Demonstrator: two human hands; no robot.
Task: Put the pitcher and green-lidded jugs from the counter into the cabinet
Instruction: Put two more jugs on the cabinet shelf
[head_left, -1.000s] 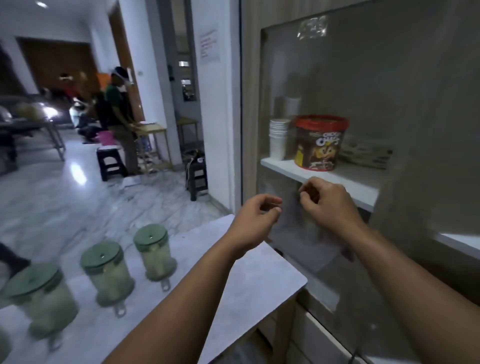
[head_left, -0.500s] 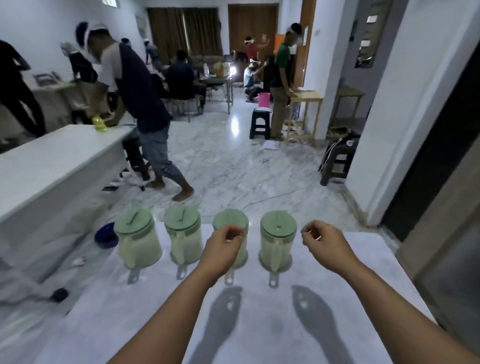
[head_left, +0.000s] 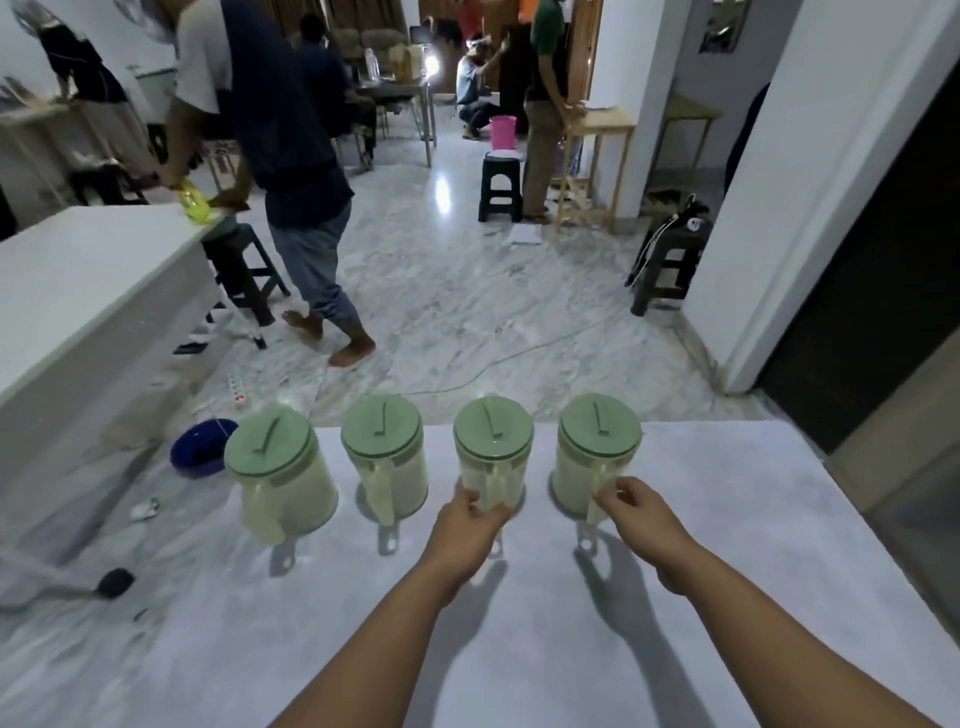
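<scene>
Several translucent jugs with green lids stand in a row along the far edge of the white counter (head_left: 753, 545), handles facing me. My left hand (head_left: 470, 530) is curled around the handle of the third jug from the left (head_left: 493, 441). My right hand (head_left: 641, 525) has its fingers closed on the handle of the rightmost jug (head_left: 597, 441). Both jugs rest on the counter. The two jugs on the left (head_left: 278, 457) (head_left: 382, 436) are untouched. An edge of the cabinet (head_left: 893, 447) shows at the far right.
Beyond the counter, a person (head_left: 291, 156) walks on the marble floor beside a long white counter (head_left: 78, 291). A blue bowl (head_left: 200, 449) and a power strip (head_left: 238, 387) lie on the floor. Dark stools (head_left: 500, 184) and other people are farther back.
My view turned from the cabinet shelf to the counter. Both hands moved forward and down from above the jugs onto the handles of the two right-hand jugs.
</scene>
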